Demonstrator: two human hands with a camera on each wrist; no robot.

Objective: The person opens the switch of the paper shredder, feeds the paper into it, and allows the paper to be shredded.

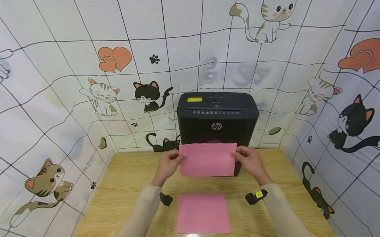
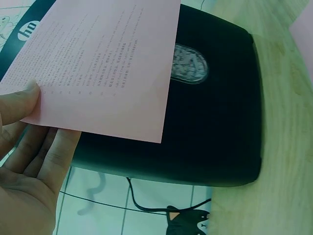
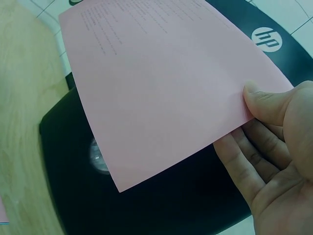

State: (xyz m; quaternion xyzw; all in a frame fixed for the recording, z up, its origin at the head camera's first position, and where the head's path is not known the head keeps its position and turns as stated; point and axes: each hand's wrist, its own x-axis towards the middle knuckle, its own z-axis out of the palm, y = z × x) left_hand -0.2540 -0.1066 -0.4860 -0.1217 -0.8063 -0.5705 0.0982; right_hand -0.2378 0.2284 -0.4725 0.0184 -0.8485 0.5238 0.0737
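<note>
A pink sheet of paper (image 1: 207, 160) with printed lines is held up between both hands, in front of the black HP paper shredder (image 1: 216, 112). My left hand (image 1: 169, 165) pinches its left edge, thumb on the printed face and fingers behind, as the left wrist view shows. On the opposite edge my right hand (image 1: 250, 162) pinches it the same way. The shredder's feed slot lies on its top, above and beyond the sheet. Shreds show through the oval window (image 2: 190, 64) in its front, which the sheet partly covers in both wrist views.
More pink paper (image 1: 203, 214) lies flat on the wooden table (image 1: 126, 192), nearer than the held sheet. A cat-patterned tile covering (image 1: 187, 51) surrounds the table at the back and sides. A black cord (image 2: 146, 209) runs beside the shredder.
</note>
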